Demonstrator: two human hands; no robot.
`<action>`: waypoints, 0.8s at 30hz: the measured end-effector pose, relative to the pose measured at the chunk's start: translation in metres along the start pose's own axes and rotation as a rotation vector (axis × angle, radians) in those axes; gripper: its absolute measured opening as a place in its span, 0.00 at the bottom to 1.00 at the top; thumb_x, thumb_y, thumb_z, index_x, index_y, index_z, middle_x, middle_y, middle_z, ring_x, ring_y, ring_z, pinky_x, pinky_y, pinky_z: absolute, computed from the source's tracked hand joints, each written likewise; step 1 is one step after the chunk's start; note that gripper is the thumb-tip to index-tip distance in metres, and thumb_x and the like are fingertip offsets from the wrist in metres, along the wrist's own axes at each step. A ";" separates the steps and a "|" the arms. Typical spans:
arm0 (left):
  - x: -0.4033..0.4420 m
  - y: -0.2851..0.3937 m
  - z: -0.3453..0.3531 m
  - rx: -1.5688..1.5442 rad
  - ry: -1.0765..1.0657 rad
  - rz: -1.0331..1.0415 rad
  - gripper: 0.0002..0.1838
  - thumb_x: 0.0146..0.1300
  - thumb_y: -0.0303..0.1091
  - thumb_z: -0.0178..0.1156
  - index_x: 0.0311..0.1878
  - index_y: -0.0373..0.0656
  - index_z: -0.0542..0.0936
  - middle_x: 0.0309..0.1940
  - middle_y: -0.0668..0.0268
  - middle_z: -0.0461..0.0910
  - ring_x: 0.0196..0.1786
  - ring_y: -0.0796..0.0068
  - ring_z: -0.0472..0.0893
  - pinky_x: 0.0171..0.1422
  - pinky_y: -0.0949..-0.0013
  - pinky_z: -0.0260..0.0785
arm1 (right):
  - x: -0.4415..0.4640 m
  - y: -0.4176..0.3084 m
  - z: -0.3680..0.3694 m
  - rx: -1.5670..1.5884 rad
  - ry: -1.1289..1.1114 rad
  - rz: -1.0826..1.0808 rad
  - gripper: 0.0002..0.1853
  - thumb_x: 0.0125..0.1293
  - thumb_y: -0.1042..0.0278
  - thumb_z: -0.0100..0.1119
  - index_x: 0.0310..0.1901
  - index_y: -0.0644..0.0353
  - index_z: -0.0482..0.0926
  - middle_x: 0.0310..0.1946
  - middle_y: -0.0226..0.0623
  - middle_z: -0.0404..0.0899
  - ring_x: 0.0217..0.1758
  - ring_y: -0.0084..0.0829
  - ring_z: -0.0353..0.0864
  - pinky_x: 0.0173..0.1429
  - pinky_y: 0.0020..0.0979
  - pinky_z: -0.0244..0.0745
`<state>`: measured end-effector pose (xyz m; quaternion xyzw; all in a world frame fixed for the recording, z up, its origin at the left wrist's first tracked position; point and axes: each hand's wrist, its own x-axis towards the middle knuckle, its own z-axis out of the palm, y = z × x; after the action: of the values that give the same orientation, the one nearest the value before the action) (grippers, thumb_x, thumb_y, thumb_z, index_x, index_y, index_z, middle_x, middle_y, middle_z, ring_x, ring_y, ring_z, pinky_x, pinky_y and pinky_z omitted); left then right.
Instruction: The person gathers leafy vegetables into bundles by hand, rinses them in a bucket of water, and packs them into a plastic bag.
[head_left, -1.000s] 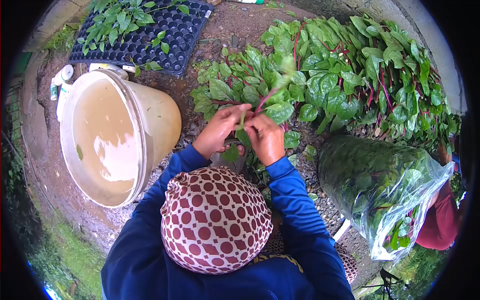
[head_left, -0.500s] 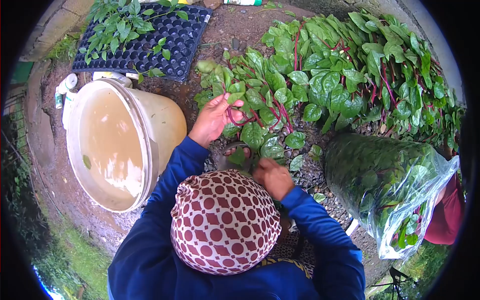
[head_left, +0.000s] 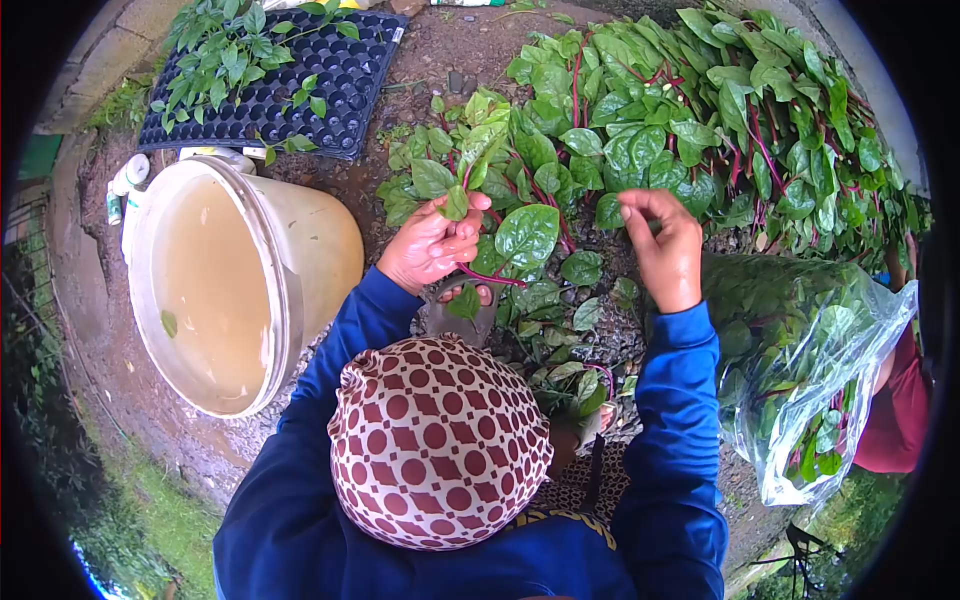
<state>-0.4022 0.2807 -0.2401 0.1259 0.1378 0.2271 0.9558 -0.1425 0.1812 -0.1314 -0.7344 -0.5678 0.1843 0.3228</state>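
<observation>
My left hand [head_left: 437, 243] is closed around a red Malabar spinach stem [head_left: 490, 276] with green leaves, held up over the loose greens. A large glossy leaf [head_left: 527, 237] hangs just right of those fingers. My right hand [head_left: 665, 245] is raised at the lower edge of the big Malabar spinach pile [head_left: 690, 120]. Its thumb and forefinger are slightly apart, close to a leaf [head_left: 608, 212], with nothing visible between them. More cut leaves and stems [head_left: 565, 385] lie on the ground between my arms.
A tilted-looking white bucket [head_left: 262, 290] of cloudy water stands at left. Behind it sits a black seedling tray [head_left: 340, 65] with leafy cuttings. A clear plastic bag [head_left: 790, 400] stuffed with greens lies at right, beside a person's red clothing [head_left: 890, 430]. A patterned head covering [head_left: 440, 440] fills the foreground.
My right hand has moved up and right, from low beside the head covering to the pile's edge. My left hand still holds the stem, whose leaves have turned.
</observation>
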 end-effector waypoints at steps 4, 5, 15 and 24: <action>0.001 0.000 0.022 0.330 0.046 -0.016 0.18 0.71 0.43 0.49 0.50 0.36 0.76 0.25 0.72 0.74 0.16 0.89 0.60 0.25 0.83 0.58 | 0.019 -0.033 0.021 0.034 0.224 -0.335 0.09 0.51 0.79 0.64 0.36 0.58 0.83 0.34 0.36 0.80 0.37 0.36 0.78 0.43 0.32 0.74; 0.003 -0.001 0.023 0.400 0.061 -0.032 0.19 0.71 0.44 0.49 0.50 0.36 0.76 0.24 0.72 0.74 0.16 0.89 0.60 0.27 0.83 0.60 | 0.025 -0.037 0.023 -0.021 0.242 -0.439 0.10 0.49 0.78 0.65 0.36 0.57 0.83 0.34 0.35 0.80 0.38 0.36 0.78 0.44 0.32 0.74; 0.004 -0.011 0.039 0.560 0.066 -0.096 0.20 0.72 0.47 0.45 0.48 0.38 0.75 0.21 0.67 0.76 0.20 0.83 0.74 0.25 0.74 0.71 | 0.035 -0.035 0.047 -0.188 0.000 -0.542 0.16 0.42 0.73 0.68 0.38 0.54 0.82 0.38 0.28 0.77 0.44 0.35 0.74 0.49 0.35 0.72; 0.007 -0.013 0.041 0.904 0.173 -0.001 0.15 0.73 0.42 0.45 0.43 0.41 0.75 0.25 0.72 0.71 0.20 0.86 0.71 0.20 0.78 0.69 | 0.018 -0.031 0.065 -0.183 0.052 -0.478 0.11 0.42 0.68 0.70 0.30 0.52 0.80 0.28 0.28 0.73 0.38 0.34 0.73 0.42 0.35 0.68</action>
<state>-0.3777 0.2656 -0.2070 0.5106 0.3024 0.1534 0.7901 -0.2009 0.2202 -0.1555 -0.6100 -0.7312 0.0318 0.3038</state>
